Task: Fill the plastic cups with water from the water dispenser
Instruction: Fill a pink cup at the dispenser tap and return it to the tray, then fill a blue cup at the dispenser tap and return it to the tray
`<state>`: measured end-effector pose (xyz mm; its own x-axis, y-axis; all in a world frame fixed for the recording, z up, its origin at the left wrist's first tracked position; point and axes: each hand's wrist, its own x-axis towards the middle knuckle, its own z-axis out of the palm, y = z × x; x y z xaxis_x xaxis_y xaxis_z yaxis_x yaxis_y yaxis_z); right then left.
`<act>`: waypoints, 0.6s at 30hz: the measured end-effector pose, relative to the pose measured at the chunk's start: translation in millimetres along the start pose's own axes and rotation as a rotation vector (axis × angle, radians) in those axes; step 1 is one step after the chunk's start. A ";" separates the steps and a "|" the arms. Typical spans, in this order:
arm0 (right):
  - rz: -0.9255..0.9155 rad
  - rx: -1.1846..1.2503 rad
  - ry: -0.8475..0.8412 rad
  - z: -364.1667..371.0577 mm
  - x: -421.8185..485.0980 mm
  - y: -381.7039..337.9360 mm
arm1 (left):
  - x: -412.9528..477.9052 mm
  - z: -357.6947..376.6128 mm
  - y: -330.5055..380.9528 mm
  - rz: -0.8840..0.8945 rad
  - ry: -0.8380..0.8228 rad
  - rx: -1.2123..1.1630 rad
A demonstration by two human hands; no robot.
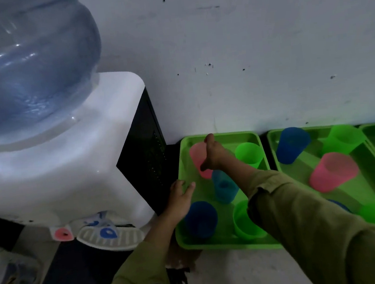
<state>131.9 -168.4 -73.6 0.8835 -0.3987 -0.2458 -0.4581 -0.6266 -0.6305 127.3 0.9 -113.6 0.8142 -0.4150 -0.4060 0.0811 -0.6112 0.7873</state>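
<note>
Right hand [215, 155]: fingers curled round pink cup [197, 159], at far-left corner of green tray [226, 242], right of dispenser [69, 164]. Left hand [180, 195]: fingers loosely spread, holding nothing, at tray's left rim. Same tray: far green cup [249, 154], teal cup [225, 189], blue cup [201, 219], near green cup [243, 222]. Tap [108, 233] markings blurred, unreadable.

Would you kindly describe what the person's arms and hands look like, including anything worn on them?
Both arms are in long, plain olive-green sleeves: the left sleeve and the right sleeve, whose cuff has a small notch. The left hand and right hand are bare, with no gloves, rings or watch visible.
</note>
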 end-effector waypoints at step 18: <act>-0.065 -0.026 0.178 -35.9 -50.2 1.9 | -18.8 -13.4 18.0 0.109 0.004 0.114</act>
<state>83.2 -173.7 -36.0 0.8812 -0.4676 -0.0699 -0.4052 -0.6708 -0.6212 121.1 6.8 -85.6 0.8169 -0.4806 -0.3187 -0.0736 -0.6350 0.7690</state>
